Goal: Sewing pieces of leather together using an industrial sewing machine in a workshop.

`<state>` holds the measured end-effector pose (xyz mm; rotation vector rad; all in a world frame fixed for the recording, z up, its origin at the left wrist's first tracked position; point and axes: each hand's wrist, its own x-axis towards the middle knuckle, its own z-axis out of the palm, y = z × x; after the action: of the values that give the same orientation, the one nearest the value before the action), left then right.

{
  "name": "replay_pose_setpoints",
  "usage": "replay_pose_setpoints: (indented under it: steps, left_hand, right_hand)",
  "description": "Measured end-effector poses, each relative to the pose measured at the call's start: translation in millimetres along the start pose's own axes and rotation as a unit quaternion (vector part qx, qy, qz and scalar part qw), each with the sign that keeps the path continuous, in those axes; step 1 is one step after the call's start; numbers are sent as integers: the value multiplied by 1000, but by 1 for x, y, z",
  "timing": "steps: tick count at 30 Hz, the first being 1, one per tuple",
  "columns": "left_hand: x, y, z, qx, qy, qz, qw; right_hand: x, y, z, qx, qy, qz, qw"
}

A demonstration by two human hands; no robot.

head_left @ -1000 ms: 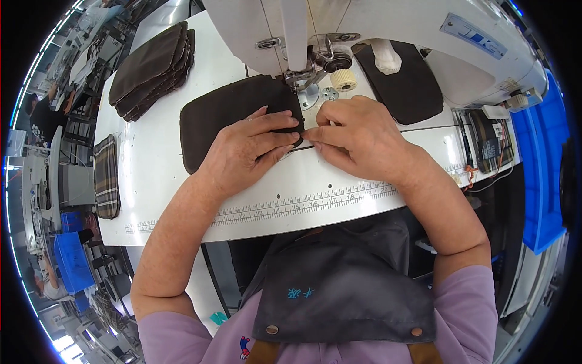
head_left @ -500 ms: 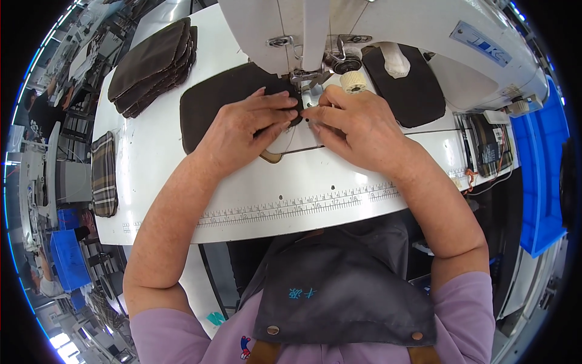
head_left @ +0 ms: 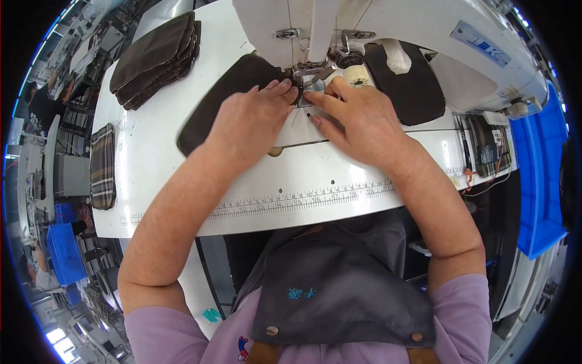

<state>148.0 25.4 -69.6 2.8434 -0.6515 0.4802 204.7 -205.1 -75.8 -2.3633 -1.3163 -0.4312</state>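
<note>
A dark brown fabric piece [head_left: 221, 100] with rounded corners lies on the white table, its right edge at the presser foot of the sewing machine [head_left: 312, 73]. Flat on its right part rests my left hand [head_left: 251, 124], fingers stretched toward the foot. Just right of the needle area is my right hand [head_left: 370, 124], its index finger and thumb apart and pointing left, close to the metal plate. Nothing shows between its fingers. The exact spot under the needle is partly covered by fingertips and the foot. A cream dial [head_left: 356, 75] sits just above my right hand.
A stack of dark brown pieces [head_left: 154, 54] stands at the far left, with a plaid piece [head_left: 103, 170] nearer. Another dark panel [head_left: 409, 91] lies under the machine arm. Folded plaid fabric [head_left: 485, 145] lies at the right, beside a blue bin [head_left: 536, 182]. A ruler strip [head_left: 297, 203] runs along the front edge.
The dark fabric piece has turned, its far edge now slanting more steeply. My left hand has swung with it toward the foot; my right fingers have spread apart.
</note>
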Motion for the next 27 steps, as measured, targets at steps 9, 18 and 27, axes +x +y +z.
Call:
replay_pose_setpoints:
  steps: [9, 18, 27]
  left_hand:
    - [2, 28, 11, 149, 24, -54, 987]
    - [6, 18, 16, 102, 77, -69, 989]
    - [3, 7, 11, 44, 21, -98, 994]
  right_hand:
    - [2, 0, 1, 21, 39, 0, 999]
    - [3, 1, -1, 18, 29, -3, 999]
    - [1, 1, -3, 23, 17, 3, 1000]
